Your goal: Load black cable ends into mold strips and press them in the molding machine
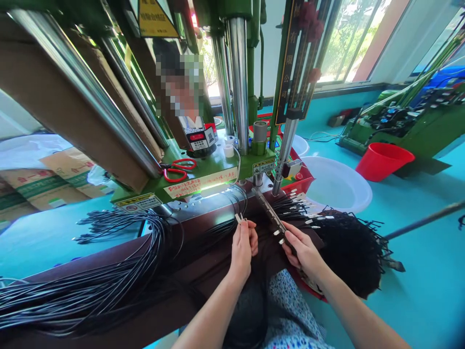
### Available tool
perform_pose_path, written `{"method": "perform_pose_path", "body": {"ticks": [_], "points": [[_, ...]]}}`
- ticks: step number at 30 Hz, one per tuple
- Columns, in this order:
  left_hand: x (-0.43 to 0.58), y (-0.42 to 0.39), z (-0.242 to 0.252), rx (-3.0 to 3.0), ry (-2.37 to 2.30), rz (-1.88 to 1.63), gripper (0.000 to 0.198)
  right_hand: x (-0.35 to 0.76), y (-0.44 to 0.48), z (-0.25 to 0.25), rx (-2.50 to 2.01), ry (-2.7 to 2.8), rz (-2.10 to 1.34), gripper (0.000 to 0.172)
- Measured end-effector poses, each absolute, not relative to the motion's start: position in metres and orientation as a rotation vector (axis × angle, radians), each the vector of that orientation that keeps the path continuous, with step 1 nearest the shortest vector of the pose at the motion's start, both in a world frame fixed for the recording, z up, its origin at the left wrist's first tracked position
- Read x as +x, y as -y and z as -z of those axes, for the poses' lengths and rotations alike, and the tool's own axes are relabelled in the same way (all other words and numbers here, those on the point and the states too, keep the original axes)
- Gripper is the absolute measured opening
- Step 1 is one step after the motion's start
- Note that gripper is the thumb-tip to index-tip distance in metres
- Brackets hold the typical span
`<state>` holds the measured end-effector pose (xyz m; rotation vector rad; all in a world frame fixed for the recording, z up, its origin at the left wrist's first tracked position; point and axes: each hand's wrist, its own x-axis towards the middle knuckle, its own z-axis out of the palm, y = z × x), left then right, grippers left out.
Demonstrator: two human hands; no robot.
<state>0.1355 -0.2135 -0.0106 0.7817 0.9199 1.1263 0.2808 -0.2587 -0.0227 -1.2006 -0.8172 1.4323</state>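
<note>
Two hands busy: the left hand (245, 241) pinches small silver connectors (239, 218) above the brown bench (152, 320); alongside, the right hand (304, 248) grips a dark bar (271, 211) pointing toward the green press (210, 163).

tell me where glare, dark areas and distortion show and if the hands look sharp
Head view: the window is partly washed out and the steel column carries bright streaks; head view: the black pile loses detail in darkness; head view: the left column leans, likely from wide-angle distortion; head view: the left hand and right hand look fairly sharp.
</note>
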Motion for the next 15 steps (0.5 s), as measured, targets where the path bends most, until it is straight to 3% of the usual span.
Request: {"method": "perform_pose_path", "body": {"ticks": [15], "points": [[0.138,0.215,0.027,1.246,-1.178,-0.954,0.027,0.286,0.259,0.016,-1.261,1.029,-1.519,0.062]]}}
